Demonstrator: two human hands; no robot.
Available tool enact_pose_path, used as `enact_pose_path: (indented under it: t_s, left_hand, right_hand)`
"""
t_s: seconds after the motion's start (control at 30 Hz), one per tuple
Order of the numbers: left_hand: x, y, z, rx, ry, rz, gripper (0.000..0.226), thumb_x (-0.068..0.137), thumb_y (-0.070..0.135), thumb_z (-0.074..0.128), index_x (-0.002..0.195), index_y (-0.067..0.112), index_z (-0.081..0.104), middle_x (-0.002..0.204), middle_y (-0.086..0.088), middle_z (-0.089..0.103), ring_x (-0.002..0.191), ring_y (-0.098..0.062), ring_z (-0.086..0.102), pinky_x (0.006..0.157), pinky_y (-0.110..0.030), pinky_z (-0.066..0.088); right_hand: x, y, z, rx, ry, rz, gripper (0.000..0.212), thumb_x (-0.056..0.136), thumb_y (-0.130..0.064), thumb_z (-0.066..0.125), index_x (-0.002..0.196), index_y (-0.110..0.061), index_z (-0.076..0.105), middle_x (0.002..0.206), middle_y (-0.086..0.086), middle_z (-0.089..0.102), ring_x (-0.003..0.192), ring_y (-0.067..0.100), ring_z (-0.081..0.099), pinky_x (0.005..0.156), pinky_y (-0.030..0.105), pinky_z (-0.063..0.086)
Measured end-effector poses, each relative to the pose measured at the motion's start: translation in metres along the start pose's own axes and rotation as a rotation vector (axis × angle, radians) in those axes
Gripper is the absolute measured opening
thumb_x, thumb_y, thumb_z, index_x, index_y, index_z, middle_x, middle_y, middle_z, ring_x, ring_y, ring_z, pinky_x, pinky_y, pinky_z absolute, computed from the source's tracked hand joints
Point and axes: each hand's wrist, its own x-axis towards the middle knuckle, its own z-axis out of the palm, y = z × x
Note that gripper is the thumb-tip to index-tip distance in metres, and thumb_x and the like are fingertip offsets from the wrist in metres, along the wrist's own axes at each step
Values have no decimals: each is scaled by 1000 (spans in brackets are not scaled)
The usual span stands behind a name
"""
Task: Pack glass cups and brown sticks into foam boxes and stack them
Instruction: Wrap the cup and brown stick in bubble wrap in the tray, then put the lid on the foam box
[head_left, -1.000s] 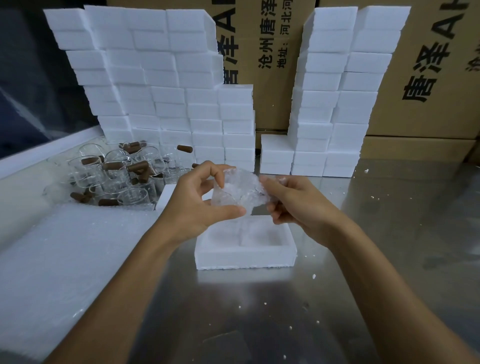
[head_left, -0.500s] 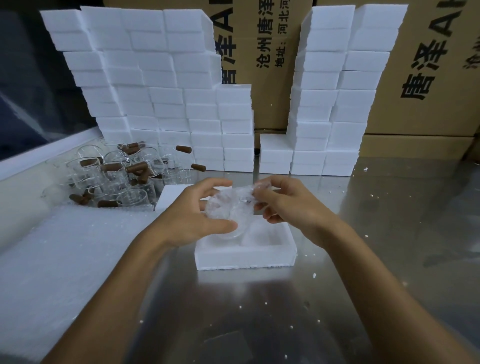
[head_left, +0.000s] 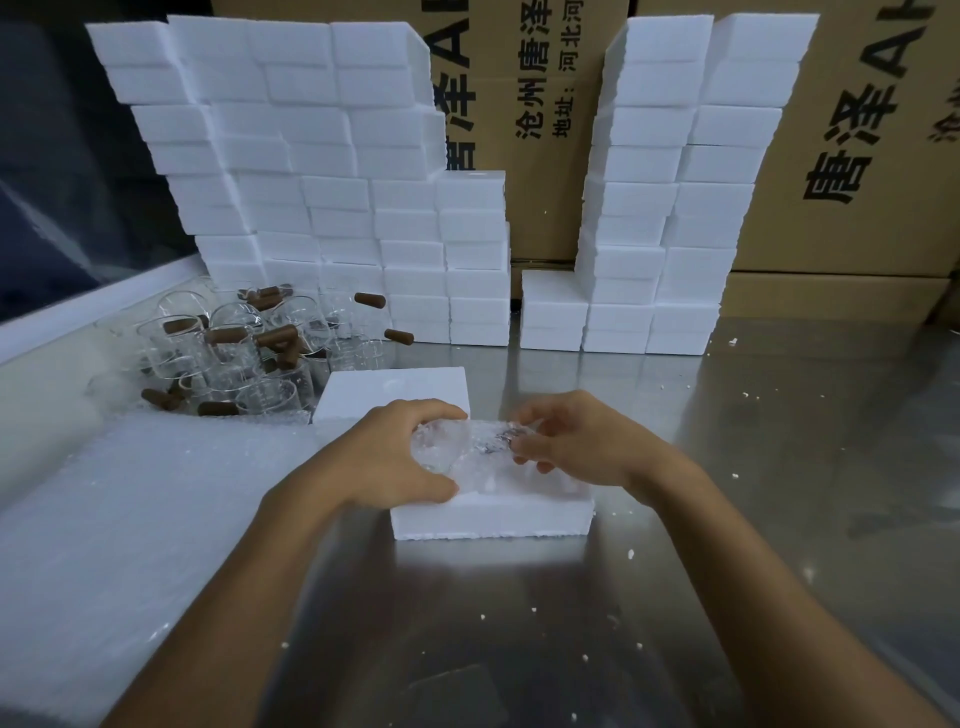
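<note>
Since the earlier frame both hands have lowered the clear, wrapped glass cup (head_left: 457, 449) from mid-air into the open white foam box (head_left: 493, 514) at frame centre. The left hand (head_left: 384, 462) cups its side; the right hand (head_left: 571, 447) pinches the wrap's end. Best pressed down evenly, so it likely seats snugly in the cavity.

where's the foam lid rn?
Head view, centre: the foam lid lies flat on the steel table, behind the open foam box, right of the glass cups.
</note>
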Motion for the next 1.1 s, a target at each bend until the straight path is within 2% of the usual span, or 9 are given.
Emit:
enact_pose_path:
  t_s: [0.2, 0.57, 0.67, 0.73, 0.8, 0.87, 0.93, 1.03, 1.1]
  left_hand:
    - [-1, 2, 0, -31, -24, -44, 74, 70, 45, 85, 136, 41, 53, 141, 15, 49, 118, -5, 48, 95, -23, 39]
    - [3, 3, 13, -42, 34, -72, 75, 72, 53, 80, 139, 40, 50, 150, 10, 44, 136, -11, 42, 105, -25, 33]
    - [5, 0, 14, -41, 21, -96, 77, 67, 66, 76, 137, 48, 49, 150, 11, 44, 140, -15, 37, 117, -39, 29]
    - [4, -1, 14, -53, -2, -117, 82, 57, 76, 67, 134, 55, 47, 152, 9, 40, 143, -20, 33, 118, -46, 27]
    - [1, 1, 16, -52, -2, -93, 84, 51, 83, 61, 130, 58, 47, 150, 14, 41, 143, -18, 31, 118, -48, 27]
    - [-1, 4, 16, -101, 50, -93, 84, 51, 89, 57, 127, 54, 50, 144, 20, 43, 140, -13, 32, 116, -50, 28]
    - [1, 5, 15, -141, 196, -161, 76, 62, 85, 59, 127, 48, 53, 143, 14, 44, 136, -17, 38, 113, -53, 31]
    - [7, -3, 10, -30, 547, -304, 57, 81, 53, 70, 131, 29, 55, 138, -3, 50, 129, -26, 44, 108, -44, 37]
    - [8, -10, 7, 39, 612, -402, 61, 83, 44, 70, 136, 20, 51, 136, -11, 51, 128, -31, 43, 101, -41, 40]
  right_hand:
    - [2, 6, 2, 15, 45, 30, 13, 95, -24, 66, 108, -22, 69, 89, -3, 75, 73, 8, 66, 62, 17, 47]
    - [8, 16, 8, -47, 168, 53, 11, 92, -19, 63, 98, -23, 71, 85, 2, 76, 70, 12, 66, 68, 28, 53]
    - [8, 16, 9, -110, 182, 47, 10, 92, -25, 63, 93, -27, 72, 82, -3, 74, 73, 12, 67, 68, 27, 53]
    - [8, 16, 9, -138, 189, 45, 9, 91, -28, 64, 86, -29, 72, 76, -7, 71, 65, 5, 62, 60, 21, 48]
    - [9, 16, 8, -147, 183, 46, 11, 90, -28, 66, 83, -24, 74, 77, -4, 72, 66, 8, 63, 61, 21, 48]
    - [9, 17, 7, -136, 169, 41, 10, 89, -26, 68, 89, -20, 76, 84, 0, 74, 75, 14, 66, 63, 21, 48]
    - [9, 18, 6, -86, 208, 24, 13, 89, -25, 68, 101, -20, 73, 90, -6, 72, 81, 8, 66, 63, 13, 46]
    - [10, 15, 3, 44, 357, -26, 25, 92, -28, 64, 117, -25, 65, 95, -13, 68, 86, -1, 64, 63, 10, 44]
    - [11, 11, 5, 121, 385, -51, 29, 94, -36, 61, 122, -28, 61, 100, -13, 67, 89, -2, 63, 65, 12, 44]
